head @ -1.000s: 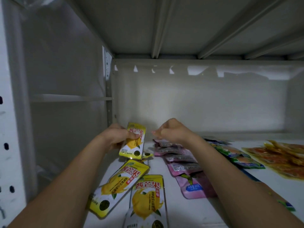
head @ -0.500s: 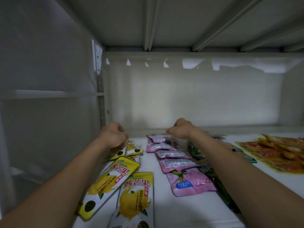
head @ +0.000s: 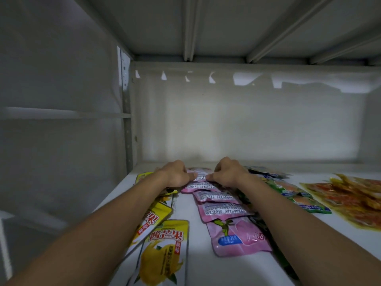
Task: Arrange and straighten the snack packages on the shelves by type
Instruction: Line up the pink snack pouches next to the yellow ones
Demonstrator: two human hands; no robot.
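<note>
The fingers of both hands are curled and pinch the same pink packet [head: 199, 176] at the far end of the shelf [head: 206, 267], the left hand [head: 176, 174] gripping its left edge and the right hand [head: 227, 172] its right edge, thumbs nearly meeting over the printed white label; this packet lies at the back of a row of pink packets [head: 221, 210] that overlap one another like tiles and run toward the front, the nearest one [head: 240, 238] showing a green plant picture and a blue label; just left of that row, partly under the left forearm, lie yellow mango packets [head: 165, 250], one flat near the shelf's front edge and another tilted behind it; right of the pink row, under and beside the right forearm, sit green and blue packets [head: 303, 200] in a line, and further right, well apart from the hands, clear packets of orange-red snacks [head: 354, 198] lie flat; the grey back wall [head: 247, 124] stands close behind the hands
</note>
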